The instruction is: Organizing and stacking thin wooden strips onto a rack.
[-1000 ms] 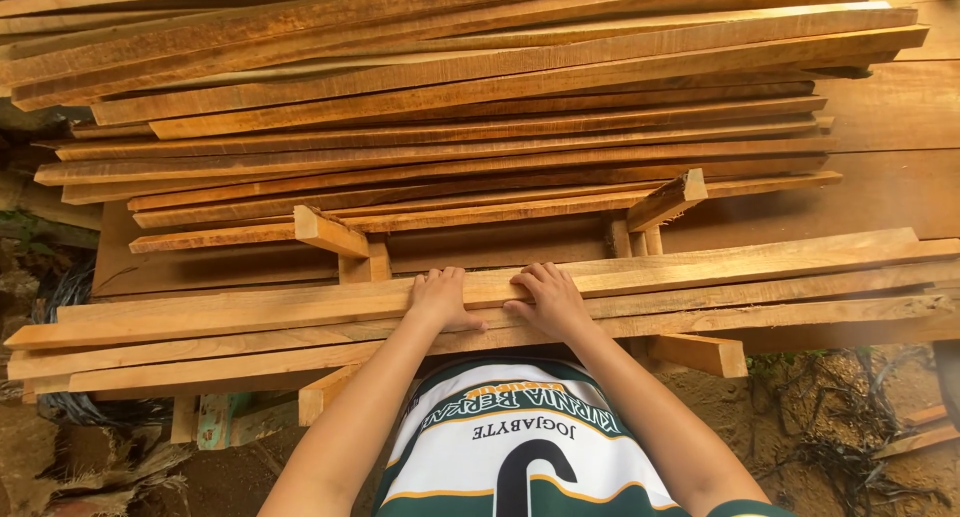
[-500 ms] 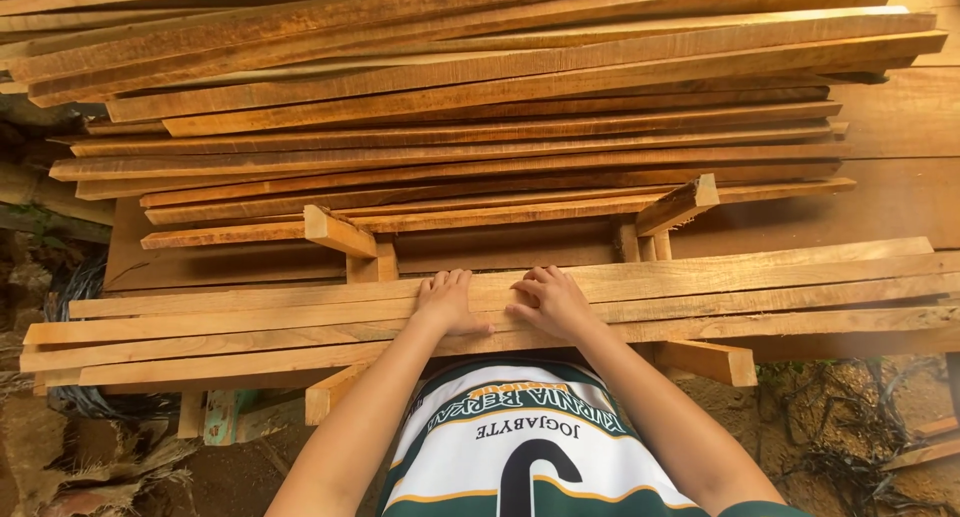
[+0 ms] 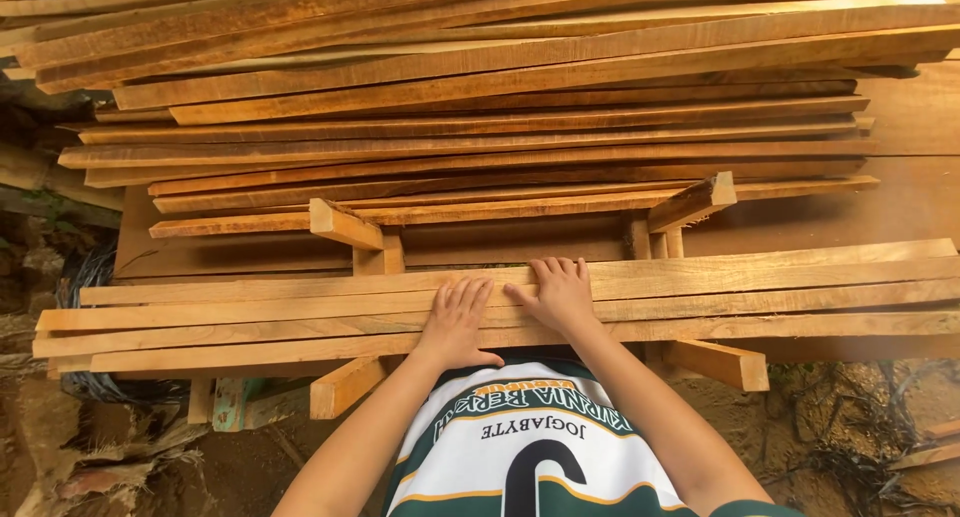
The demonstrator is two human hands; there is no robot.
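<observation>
Long, thin strips of sawn wood (image 3: 520,307) lie side by side in a low stack across the near edge of the frame, pale orange-tan, with rough, fibrous faces and straight sawn edges. They rest on short, thick wooden cross-pieces (image 3: 345,225) that stick out toward the camera at an angle, their cut ends square and blocky. Beyond them a far bigger pile of similar planks (image 3: 480,87) rises in overlapping layers, darker and redder in places, the boards slightly fanned so that their ends do not line up. Below the near stack is bare, dark earth (image 3: 160,457) with scraps and a tangle of dark wire (image 3: 90,277) at the left.

Both hands lie flat on top of the near strips, close together near the middle of their length. The left hand (image 3: 457,319) is open, fingers spread and pointing away, palm pressed on the wood. The right hand (image 3: 560,292) is likewise open and flat, just beside it and slightly farther forward, thumb pointing toward the left hand. Neither hand curls around a strip.
</observation>
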